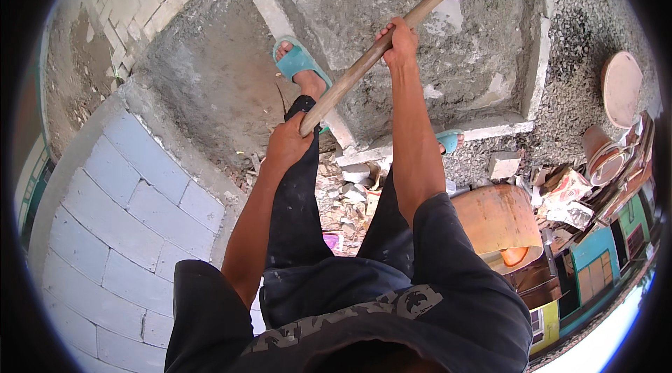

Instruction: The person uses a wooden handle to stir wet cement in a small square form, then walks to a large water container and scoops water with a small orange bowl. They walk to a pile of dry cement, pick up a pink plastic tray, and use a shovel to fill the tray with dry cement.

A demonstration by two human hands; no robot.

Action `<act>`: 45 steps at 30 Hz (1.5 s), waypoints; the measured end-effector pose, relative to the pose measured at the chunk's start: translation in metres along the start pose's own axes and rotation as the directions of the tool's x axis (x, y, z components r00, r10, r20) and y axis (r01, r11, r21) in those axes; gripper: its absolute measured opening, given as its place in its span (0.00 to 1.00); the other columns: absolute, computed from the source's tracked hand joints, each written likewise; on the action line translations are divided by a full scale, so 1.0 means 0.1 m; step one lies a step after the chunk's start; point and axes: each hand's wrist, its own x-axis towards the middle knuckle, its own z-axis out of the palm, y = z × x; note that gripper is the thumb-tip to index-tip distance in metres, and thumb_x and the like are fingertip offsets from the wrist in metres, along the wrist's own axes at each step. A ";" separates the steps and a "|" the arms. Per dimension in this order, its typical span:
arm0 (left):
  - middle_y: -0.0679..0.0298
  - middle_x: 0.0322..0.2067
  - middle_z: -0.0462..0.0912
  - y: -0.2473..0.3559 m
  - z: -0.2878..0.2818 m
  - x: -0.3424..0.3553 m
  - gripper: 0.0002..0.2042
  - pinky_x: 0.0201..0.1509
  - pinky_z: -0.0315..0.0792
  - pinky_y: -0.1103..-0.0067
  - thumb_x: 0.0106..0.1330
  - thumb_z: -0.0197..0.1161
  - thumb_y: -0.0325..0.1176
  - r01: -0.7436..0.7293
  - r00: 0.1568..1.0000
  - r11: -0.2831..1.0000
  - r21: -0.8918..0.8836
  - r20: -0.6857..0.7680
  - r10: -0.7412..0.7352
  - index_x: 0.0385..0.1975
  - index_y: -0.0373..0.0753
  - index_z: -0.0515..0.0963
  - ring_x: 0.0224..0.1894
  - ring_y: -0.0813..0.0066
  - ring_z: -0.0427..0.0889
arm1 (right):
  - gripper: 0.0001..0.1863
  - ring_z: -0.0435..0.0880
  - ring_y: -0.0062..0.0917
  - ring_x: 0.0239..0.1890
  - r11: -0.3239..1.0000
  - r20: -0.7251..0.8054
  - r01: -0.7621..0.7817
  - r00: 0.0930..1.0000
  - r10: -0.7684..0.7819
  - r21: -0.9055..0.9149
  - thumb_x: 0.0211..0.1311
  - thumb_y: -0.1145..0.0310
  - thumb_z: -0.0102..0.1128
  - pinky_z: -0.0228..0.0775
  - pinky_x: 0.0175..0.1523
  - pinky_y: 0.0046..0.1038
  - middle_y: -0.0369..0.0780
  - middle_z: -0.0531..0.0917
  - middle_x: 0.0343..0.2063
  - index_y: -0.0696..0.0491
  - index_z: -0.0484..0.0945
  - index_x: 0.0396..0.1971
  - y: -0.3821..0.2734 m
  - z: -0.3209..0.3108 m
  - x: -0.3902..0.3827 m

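A long wooden tool handle (360,68) runs slantwise across in front of me. My left hand (287,143) is closed round its near end, by my knee. Farther up the shaft, my right hand (401,43) grips it with the fingers wrapped round. The handle's far end reaches over a shallow bay of wet-looking grey mortar (413,30); the tool's head blends into the grey there, so its kind cannot be made out. A pale concrete strip (269,5) divides this bay from a second grey bay (210,58) on the left.
My foot in a teal slipper (299,64) stands on the strip; another slipper (450,141) rests by the near kerb (483,129). At left is a block wall (133,198). Gravel (581,44), a round lid (621,89), buckets (603,156) and an orange container (500,222) lie right.
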 end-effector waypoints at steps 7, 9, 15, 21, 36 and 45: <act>0.43 0.34 0.83 0.42 1.01 -0.18 0.15 0.43 0.75 0.59 0.58 0.64 0.35 0.267 0.944 0.923 -0.276 0.265 -0.194 0.42 0.35 0.76 0.39 0.45 0.83 | 0.07 0.71 0.27 0.18 0.887 -0.039 -0.085 0.996 0.075 -0.454 0.63 0.75 0.54 0.69 0.21 0.33 0.39 0.71 0.20 0.58 0.66 0.29 0.17 -0.73 0.59; 0.43 0.33 0.83 0.39 1.30 -0.53 0.15 0.43 0.75 0.60 0.58 0.63 0.34 0.357 0.919 0.901 -0.247 0.264 -0.291 0.42 0.34 0.76 0.38 0.44 0.83 | 0.06 0.71 0.27 0.18 0.844 -0.102 -0.182 0.983 0.151 -0.505 0.63 0.74 0.54 0.70 0.20 0.34 0.39 0.71 0.20 0.58 0.66 0.32 0.58 -1.02 0.47; 0.44 0.35 0.83 0.02 1.75 -1.29 0.15 0.44 0.76 0.62 0.56 0.64 0.33 0.401 0.908 0.883 -0.243 0.235 -0.348 0.44 0.36 0.76 0.41 0.46 0.84 | 0.09 0.73 0.26 0.17 0.854 -0.084 -0.187 0.982 0.168 -0.485 0.62 0.72 0.56 0.69 0.19 0.32 0.39 0.73 0.20 0.58 0.66 0.35 1.11 -1.56 -0.16; 0.45 0.35 0.84 0.31 1.87 -1.48 0.16 0.44 0.77 0.59 0.56 0.66 0.32 0.310 0.930 0.949 -0.057 0.226 -0.290 0.45 0.37 0.75 0.41 0.45 0.84 | 0.11 0.73 0.23 0.17 0.925 -0.158 -0.163 0.981 0.114 -0.342 0.60 0.72 0.60 0.68 0.18 0.30 0.37 0.72 0.20 0.56 0.66 0.35 0.59 -2.07 -0.45; 0.45 0.33 0.84 2.14 2.19 0.59 0.15 0.44 0.76 0.58 0.58 0.65 0.37 -0.266 0.923 0.963 0.041 0.298 0.242 0.41 0.36 0.76 0.40 0.43 0.83 | 0.06 0.74 0.27 0.18 0.919 -0.314 0.360 0.864 -0.394 -0.164 0.61 0.77 0.55 0.71 0.20 0.32 0.42 0.73 0.22 0.60 0.67 0.34 -2.14 -2.82 0.89; 0.44 0.31 0.83 0.91 1.81 -0.76 0.15 0.39 0.75 0.61 0.59 0.64 0.32 0.077 0.975 0.990 0.115 0.201 -0.099 0.44 0.35 0.76 0.36 0.45 0.83 | 0.14 0.72 0.25 0.13 0.997 -0.169 0.004 0.986 -0.016 -0.075 0.61 0.74 0.58 0.68 0.15 0.30 0.41 0.72 0.22 0.61 0.62 0.40 0.04 -2.36 0.11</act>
